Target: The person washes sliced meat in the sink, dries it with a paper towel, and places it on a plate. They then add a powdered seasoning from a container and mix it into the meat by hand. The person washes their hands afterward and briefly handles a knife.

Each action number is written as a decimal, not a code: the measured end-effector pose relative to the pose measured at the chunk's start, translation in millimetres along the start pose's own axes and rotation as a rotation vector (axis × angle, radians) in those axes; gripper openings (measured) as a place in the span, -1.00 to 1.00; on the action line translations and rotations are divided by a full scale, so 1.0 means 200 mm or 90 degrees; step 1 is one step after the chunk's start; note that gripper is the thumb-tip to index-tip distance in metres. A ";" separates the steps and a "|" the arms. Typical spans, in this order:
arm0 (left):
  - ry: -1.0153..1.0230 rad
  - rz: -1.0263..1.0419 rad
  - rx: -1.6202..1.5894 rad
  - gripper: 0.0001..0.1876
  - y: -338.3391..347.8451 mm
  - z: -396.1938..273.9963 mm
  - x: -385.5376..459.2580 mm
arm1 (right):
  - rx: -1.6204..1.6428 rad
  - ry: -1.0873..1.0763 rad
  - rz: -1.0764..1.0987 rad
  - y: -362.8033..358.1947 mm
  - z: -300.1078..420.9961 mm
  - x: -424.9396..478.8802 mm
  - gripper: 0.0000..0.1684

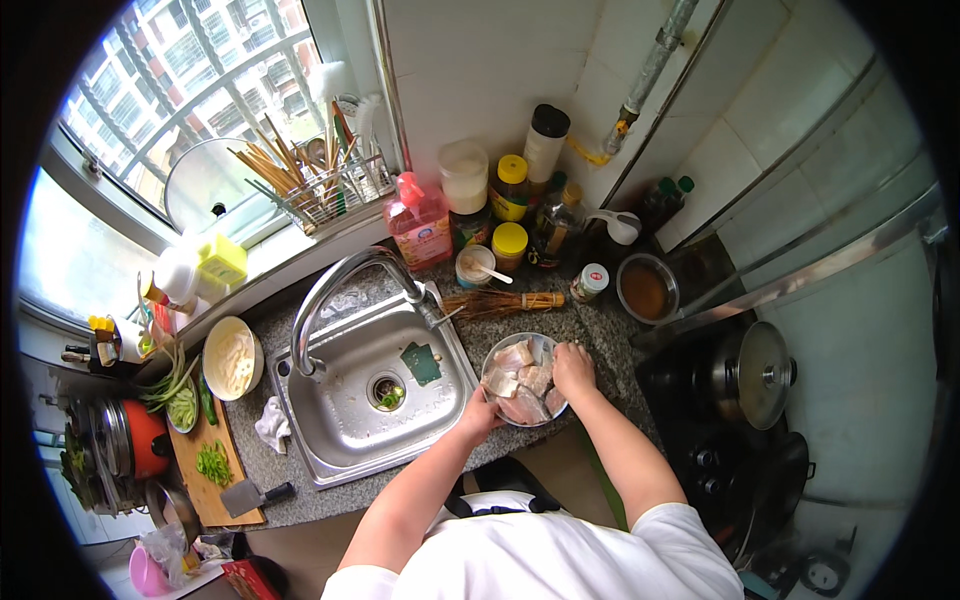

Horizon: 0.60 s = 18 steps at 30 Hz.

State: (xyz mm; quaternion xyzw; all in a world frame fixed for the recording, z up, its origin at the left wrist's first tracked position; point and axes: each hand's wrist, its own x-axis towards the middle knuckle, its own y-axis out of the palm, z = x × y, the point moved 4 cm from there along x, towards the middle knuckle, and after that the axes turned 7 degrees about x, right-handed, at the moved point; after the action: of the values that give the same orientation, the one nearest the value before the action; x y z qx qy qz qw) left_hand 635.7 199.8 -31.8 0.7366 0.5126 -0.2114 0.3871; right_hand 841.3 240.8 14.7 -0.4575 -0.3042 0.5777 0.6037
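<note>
A bowl with a pale rim, filled with several raw fish pieces, is in front of me at the front of the granite counter. My left hand grips its lower left rim, thumb on top and fingers underneath. At the bowl's right side, my right hand is curled over the rim, its fingertips against the fish. Whether those fingers hold the rim or a piece is hidden. Just left of the bowl is a stainless steel sink with a green scouring pad and green scraps in the drain.
Behind the bowl lie a straw brush, a lidded jar and sauce bottles. A gas stove with a lidded pot stands right. Left, a cleaver and chopped green peppers rest on a cutting board.
</note>
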 end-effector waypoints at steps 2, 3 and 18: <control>0.000 -0.009 -0.004 -0.41 -0.01 0.02 0.00 | -0.022 -0.041 -0.047 0.04 0.03 0.03 -0.83; -0.001 -0.008 -0.006 -0.41 -0.01 0.00 0.00 | -0.033 -0.060 -0.072 0.04 0.07 0.06 -0.85; 0.007 0.023 -0.018 -0.45 0.00 -0.04 -0.06 | -0.010 -0.307 0.102 0.15 0.44 -0.12 -0.56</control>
State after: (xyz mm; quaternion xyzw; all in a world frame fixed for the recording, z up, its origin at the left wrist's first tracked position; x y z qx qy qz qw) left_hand 629.8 199.9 -18.4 0.7412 0.5046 -0.1929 0.3984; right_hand 745.9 233.1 27.0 -0.3335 -0.4066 0.7138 0.4626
